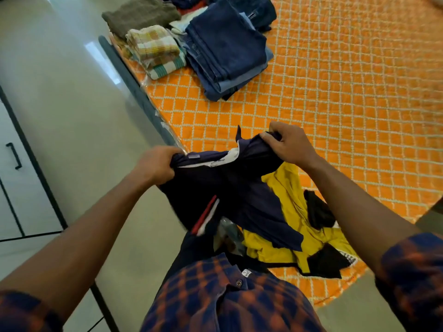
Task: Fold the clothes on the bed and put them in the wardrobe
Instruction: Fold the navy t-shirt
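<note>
A navy polo shirt with a white-lined collar and a red and white stripe hangs between my hands over the near edge of the bed. My left hand grips its left shoulder. My right hand grips its right shoulder, a little higher and farther out. Under the shirt a yellow garment with black parts lies crumpled on the orange quilt. Folded stacks sit at the bed's far left: blue jeans, checked cloths and a brown piece.
The glossy beige floor runs along the bed's left side. White cabinet doors with a black handle stand at the left edge. My checked shirt fills the bottom of the view.
</note>
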